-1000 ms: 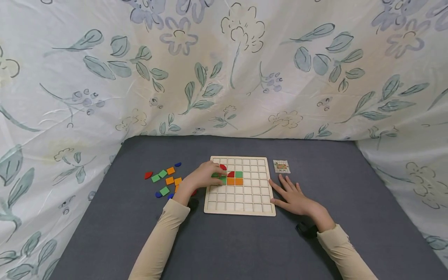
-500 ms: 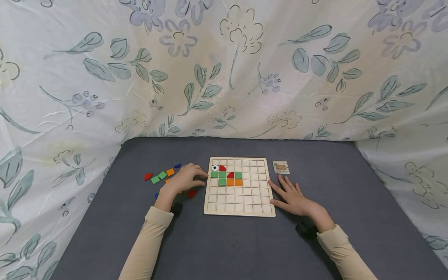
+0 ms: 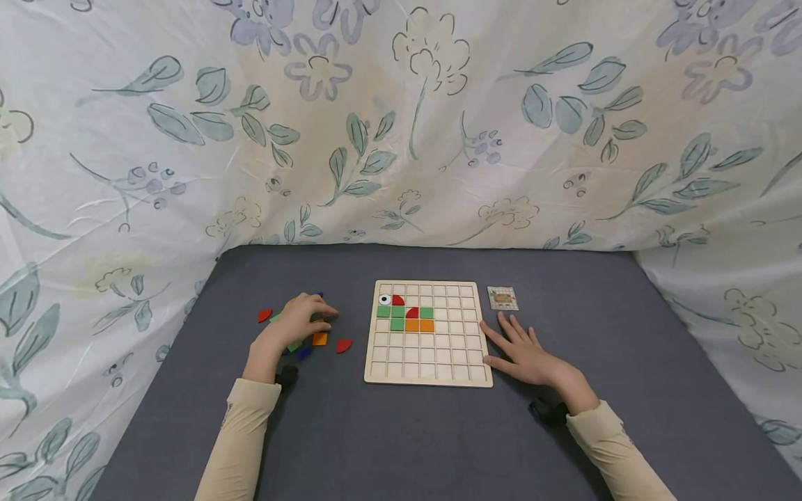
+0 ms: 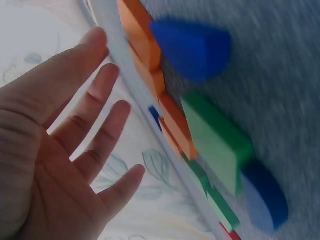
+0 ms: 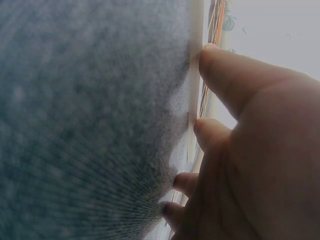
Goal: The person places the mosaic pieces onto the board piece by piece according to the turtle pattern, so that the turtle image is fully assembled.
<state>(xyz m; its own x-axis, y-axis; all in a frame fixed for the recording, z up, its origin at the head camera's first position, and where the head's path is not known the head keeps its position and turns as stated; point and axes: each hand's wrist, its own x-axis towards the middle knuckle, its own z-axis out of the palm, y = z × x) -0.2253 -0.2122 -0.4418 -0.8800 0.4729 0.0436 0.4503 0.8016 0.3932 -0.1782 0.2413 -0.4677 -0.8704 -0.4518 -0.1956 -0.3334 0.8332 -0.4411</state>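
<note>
Toward the left edge of a grey cloth-covered table [image 3: 426, 445], a loose cluster of flat, thick tiles was spread: a red curved-edged tile [image 3: 265, 316], green square tiles [image 4: 215, 140], orange square tiles [image 3: 319, 339] and blue half-circle tiles [image 4: 265, 200]. They were apparently kept there for easy reach. Over the cluster the left hand [image 3: 294, 321] was held, its fingers parted and lightly bent, with nothing seen pinched between them. Just right of the cluster, a red quarter-circle tile [image 3: 344, 346] was left apart.

Further right, near the table's middle, a pale, wooden-looking grid board [image 3: 413, 374] was laid flat, its far side set roughly parallel to the table's far edge; its outline was nearly square, so a long axis could not be told. Near its far left corner, a round black-and-white eye tile [image 3: 385, 300] was seated beside coloured tiles, all fitted squarely into cells; this group was stretched longest from left to right. The board's right edge was touched by thumb and forefinger of the right hand [image 3: 526, 358], whose fingers were spread wide, probably to steady it. Beyond that hand, a small printed card [image 3: 503, 298] was laid face up, presumably for easy viewing.
</note>
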